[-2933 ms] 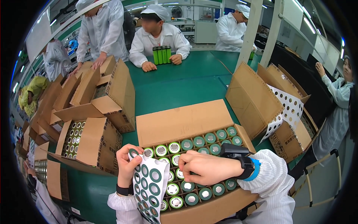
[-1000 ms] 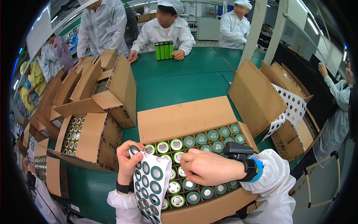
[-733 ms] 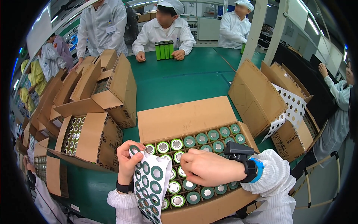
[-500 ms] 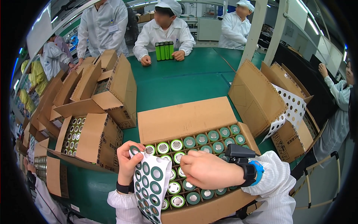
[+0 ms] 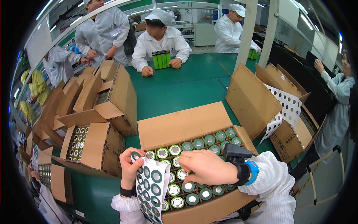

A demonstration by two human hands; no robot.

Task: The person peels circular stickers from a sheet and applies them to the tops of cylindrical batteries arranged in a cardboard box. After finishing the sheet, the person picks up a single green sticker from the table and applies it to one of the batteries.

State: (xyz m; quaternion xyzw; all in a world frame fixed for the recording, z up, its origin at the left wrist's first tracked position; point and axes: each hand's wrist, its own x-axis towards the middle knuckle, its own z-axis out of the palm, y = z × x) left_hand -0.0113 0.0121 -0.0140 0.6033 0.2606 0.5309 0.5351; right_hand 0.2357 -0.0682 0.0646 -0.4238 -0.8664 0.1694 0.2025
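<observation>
Green tabletop (image 5: pixel 186 87), right hand (image 5: pixel 210 166) hiding some cells (image 5: pixel 173 190), sticker sheet (image 5: pixel 152 186) cut off below

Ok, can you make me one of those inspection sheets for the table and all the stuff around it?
Surface: green table.
Things at hand: open box of round batteries, some with bright green rims, others topped with dark green rings; white ring sheet with dark green rings.
Clutter: open cardboard boxes at left and right; a holey white sheet hangs on the right ones.
Hands: left hand holds the ring sheet; right hand is over the batteries, fingertips partly hidden.
Cables: nothing seen clearly.
Surroundings: co-workers in white coats; one across the table has hands by standing green battery packs.
</observation>
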